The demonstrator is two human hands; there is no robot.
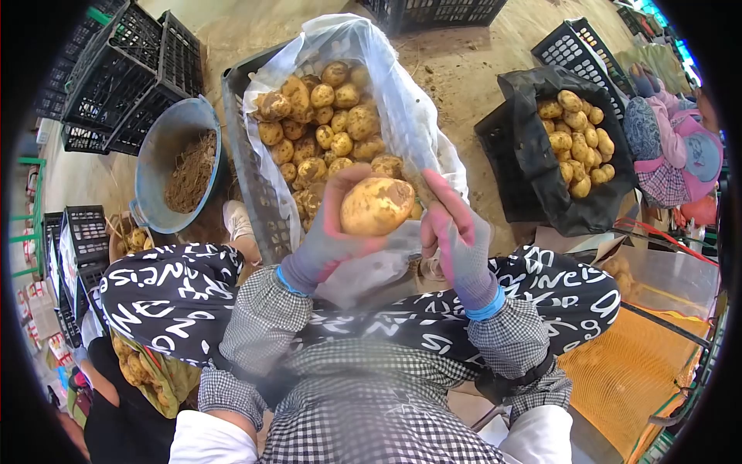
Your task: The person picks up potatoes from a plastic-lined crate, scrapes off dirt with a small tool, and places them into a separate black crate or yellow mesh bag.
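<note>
A large potato [377, 206], yellow with brown soil patches, is held in my left hand [328, 224], fingers wrapped round its left side and underside. My right hand [460, 240], in a matching grey and pink glove, is closed just right of the potato. A thin brownish edge shows along its fingertips, and I cannot tell what it is. Beyond both hands stands a black crate [239, 131] lined with a clear plastic bag [410, 108]. Soil-marked potatoes [325, 116] of mixed sizes fill the bag.
A blue tub [147, 178] with loose soil stands at left, near stacked black crates [116, 85]. At right, a black-lined crate [533, 155] holds cleaner potatoes [576, 139]; a person [668, 147] sits beyond it. Orange mesh [634, 371] lies at lower right.
</note>
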